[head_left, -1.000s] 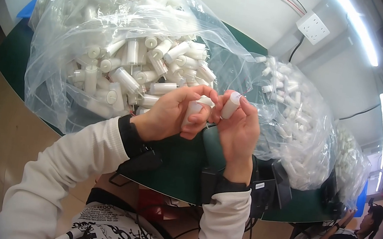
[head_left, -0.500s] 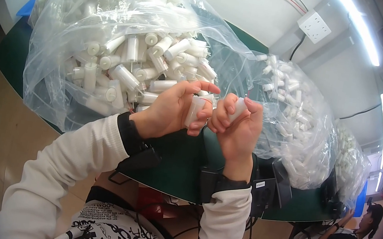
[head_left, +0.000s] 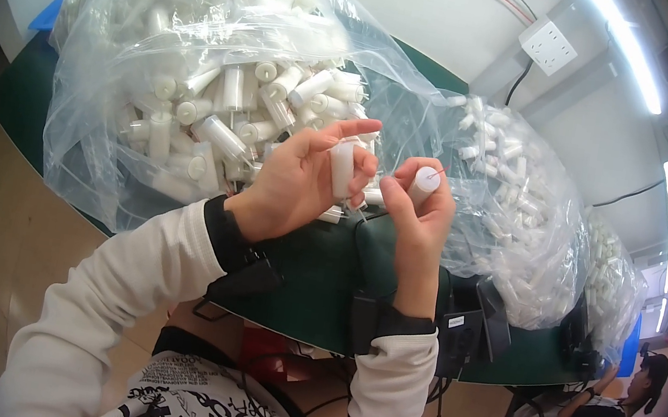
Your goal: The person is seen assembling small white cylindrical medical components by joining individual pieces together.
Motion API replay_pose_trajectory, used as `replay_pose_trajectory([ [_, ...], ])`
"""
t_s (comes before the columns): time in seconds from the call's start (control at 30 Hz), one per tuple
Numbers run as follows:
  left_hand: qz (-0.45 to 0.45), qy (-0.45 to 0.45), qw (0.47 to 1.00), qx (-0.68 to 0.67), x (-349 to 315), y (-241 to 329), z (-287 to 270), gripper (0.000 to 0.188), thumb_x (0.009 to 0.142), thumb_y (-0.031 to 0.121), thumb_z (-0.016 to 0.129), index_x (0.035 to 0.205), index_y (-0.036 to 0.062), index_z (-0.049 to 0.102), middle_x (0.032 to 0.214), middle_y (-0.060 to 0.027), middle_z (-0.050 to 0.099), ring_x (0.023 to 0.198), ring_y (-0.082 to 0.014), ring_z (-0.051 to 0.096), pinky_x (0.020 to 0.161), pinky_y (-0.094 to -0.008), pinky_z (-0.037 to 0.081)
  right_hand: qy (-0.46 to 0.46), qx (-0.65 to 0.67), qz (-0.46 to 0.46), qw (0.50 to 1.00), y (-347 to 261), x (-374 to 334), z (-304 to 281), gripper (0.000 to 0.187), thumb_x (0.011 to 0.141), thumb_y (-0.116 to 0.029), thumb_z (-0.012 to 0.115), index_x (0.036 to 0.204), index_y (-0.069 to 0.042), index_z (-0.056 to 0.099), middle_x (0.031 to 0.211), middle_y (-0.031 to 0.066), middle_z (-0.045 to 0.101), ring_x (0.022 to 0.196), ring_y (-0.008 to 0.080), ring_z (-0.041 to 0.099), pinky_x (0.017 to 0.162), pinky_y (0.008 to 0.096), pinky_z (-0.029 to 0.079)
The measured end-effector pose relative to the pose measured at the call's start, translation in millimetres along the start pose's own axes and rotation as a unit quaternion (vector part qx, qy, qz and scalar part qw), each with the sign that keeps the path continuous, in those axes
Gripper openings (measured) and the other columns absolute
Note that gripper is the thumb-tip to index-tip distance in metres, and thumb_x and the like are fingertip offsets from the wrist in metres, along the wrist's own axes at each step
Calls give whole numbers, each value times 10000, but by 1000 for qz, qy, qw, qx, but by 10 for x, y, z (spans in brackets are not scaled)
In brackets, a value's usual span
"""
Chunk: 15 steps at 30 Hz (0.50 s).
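My left hand is closed around a white plastic cylinder, with the index finger stretched out above it. Just to the right, my right hand grips a second white cylinder between thumb and fingers. Its round end faces up, and a thin red wire shows at that end. The two hands are close together but apart, over the front of a large clear plastic bag. Many similar white cylinders lie heaped in that bag, several with thin leads sticking out.
A dark green table carries the bags. More filled clear bags stand along it to the right. Black box-shaped devices and cables sit at its front edge. A white power socket is on the wall. Another person sits at far right.
The right hand has turned, so its cylinder now shows its end and wire. The hands have moved slightly apart. The left hand has shifted a little left and up, still holding its cylinder.
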State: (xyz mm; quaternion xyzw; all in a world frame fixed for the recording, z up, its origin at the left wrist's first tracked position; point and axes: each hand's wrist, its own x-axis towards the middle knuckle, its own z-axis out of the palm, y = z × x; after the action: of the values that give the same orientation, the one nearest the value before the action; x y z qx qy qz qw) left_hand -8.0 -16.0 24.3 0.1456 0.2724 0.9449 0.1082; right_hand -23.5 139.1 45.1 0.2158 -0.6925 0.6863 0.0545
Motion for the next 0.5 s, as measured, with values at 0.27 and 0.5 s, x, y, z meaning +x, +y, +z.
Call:
replay_pose_trajectory([
  [0.27, 51, 33, 997, 42, 12, -1, 36, 436, 868, 11, 433, 1293, 33, 333, 1118, -128, 529, 1192, -248, 431, 1031, -378, 320, -11, -62, 25, 998, 116, -18, 32, 101, 780, -90, 630, 775, -21, 556, 620, -39, 517, 561, 13, 452, 493, 174, 351],
  [0.5, 103, 76, 985, 113, 17, -32, 38, 503, 879, 38, 520, 1329, 88, 300, 1138, -123, 548, 1190, -244, 450, 968, -342, 401, 19, -37, 39, 998, 160, -44, 141, 106, 803, -103, 626, 834, -3, 607, 641, -19, 546, 552, 17, 464, 486, 169, 350],
])
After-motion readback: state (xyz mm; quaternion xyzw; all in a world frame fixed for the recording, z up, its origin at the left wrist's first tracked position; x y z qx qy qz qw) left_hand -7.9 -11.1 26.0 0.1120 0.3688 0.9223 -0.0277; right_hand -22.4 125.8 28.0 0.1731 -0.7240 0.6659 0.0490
